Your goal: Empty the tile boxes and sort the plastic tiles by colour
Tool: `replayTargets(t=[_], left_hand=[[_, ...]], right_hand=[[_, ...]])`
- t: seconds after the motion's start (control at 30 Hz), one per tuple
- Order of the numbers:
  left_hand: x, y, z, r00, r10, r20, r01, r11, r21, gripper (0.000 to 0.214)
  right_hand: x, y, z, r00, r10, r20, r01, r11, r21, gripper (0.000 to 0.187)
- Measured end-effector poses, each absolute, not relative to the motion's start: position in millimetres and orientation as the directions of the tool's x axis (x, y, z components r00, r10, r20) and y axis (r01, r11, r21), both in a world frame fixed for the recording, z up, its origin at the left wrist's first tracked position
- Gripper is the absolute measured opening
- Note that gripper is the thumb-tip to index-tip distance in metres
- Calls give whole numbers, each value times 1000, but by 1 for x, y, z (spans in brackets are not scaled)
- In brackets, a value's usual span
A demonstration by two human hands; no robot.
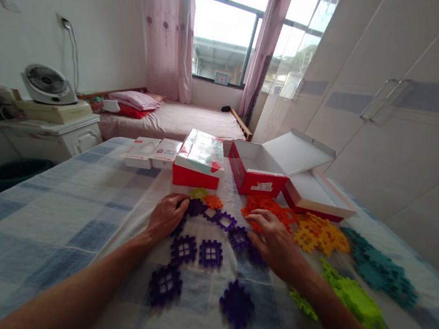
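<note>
Several purple square waffle blocks (210, 253) lie on a blue-and-white checked cloth (53, 223) in front of me. My left hand (166, 216) rests with curled fingers on a purple block (196, 207) at the far end of the group. My right hand (274, 242) lies flat with fingers spread over more purple blocks, its fingertips next to the orange pile (270, 208). A single orange block (213, 201) and a green one (199, 193) sit just beyond my left hand.
Piles of yellow (319, 234), teal (379, 269) and lime green (355, 298) blocks lie to the right. An open red box (256, 177), its lid tray (320, 199), a closed red box (199, 160) and two white boxes (152, 153) stand behind. A bed, a fan and a wardrobe surround the table.
</note>
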State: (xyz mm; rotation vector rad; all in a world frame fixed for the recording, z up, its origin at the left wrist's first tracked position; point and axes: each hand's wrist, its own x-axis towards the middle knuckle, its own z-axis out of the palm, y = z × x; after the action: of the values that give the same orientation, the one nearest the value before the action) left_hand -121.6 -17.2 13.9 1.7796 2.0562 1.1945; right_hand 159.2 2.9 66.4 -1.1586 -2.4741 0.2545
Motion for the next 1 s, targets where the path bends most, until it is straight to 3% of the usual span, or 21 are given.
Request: replayTargets(t=[0.1,0.27,0.47,0.57,0.77,0.87,1.0], left_hand=[[-115,-22,20,-208,920,331,736,-76,673,42],[-109,-27,24,-36,954,296,567,-225,793,41],[-115,-23,24,-228,915,331,488,-187,853,41],[-119,-20,23,-313,883,350,481,-170,860,43],[-121,-14,14,-405,847,343,481,-122,868,45],[-120,-12,10,-408,864,295,433,-101,895,46],[-118,-13,11,-347,909,229,317,-116,941,51]], right_hand=[[112,30,64,-639,739,213,660,670,-341,35],[59,60,56,-600,795,83,757,599,-262,39],[52,63,55,-552,828,102,790,558,-255,39],[82,65,64,-497,846,192,812,531,-240,40],[148,82,84,-299,917,262,944,324,-57,42],[132,80,81,-386,880,276,896,430,-116,37],[67,67,68,-482,867,129,835,498,-231,37]])
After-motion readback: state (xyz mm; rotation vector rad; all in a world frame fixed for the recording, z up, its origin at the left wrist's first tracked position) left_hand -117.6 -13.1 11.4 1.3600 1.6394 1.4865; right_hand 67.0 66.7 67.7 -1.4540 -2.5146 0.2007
